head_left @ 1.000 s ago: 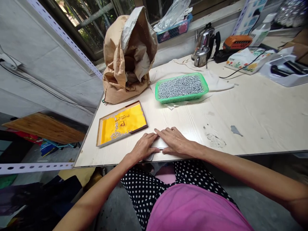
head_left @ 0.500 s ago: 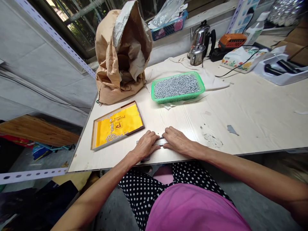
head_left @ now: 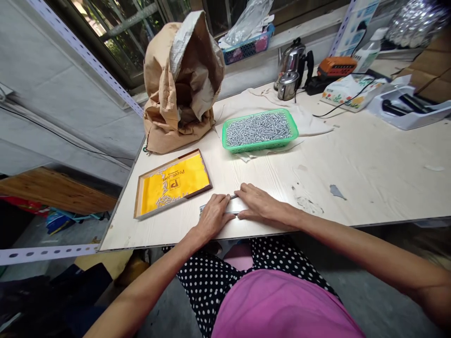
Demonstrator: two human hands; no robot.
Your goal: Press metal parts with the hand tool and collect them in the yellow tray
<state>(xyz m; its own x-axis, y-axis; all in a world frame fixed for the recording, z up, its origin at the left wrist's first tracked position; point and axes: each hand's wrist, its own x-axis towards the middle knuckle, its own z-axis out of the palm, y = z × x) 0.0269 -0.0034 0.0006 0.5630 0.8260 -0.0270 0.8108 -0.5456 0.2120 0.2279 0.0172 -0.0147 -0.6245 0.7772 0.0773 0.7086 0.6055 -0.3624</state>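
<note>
My left hand (head_left: 213, 213) grips a flat metal rail (head_left: 235, 205) near the front edge of the table. Its fingers lie on the far edge and its thumb on the near edge. My right hand (head_left: 259, 203) holds the same rail from the right in a similar way. Between the hands the pale face shows with dark long edges. The rail's left end sticks out past my left hand; its right part is hidden under my right hand. A shallow box (head_left: 207, 187) with a yellow printed sheet and some screws lies left of my hands.
A green basket (head_left: 225, 141) full of small screws (head_left: 260, 129) stands beyond my hands. Behind the box is an open brown paper sack (head_left: 162, 126). A metal kettle (head_left: 294, 58), an orange battery (head_left: 336, 67), a tissue pack (head_left: 352, 91) and a white tray (head_left: 408, 119) stand at the back right.
The rail now shows a broader face between my hands, and its left end shows more clearly. Both hands keep their grip and have shifted only slightly.
</note>
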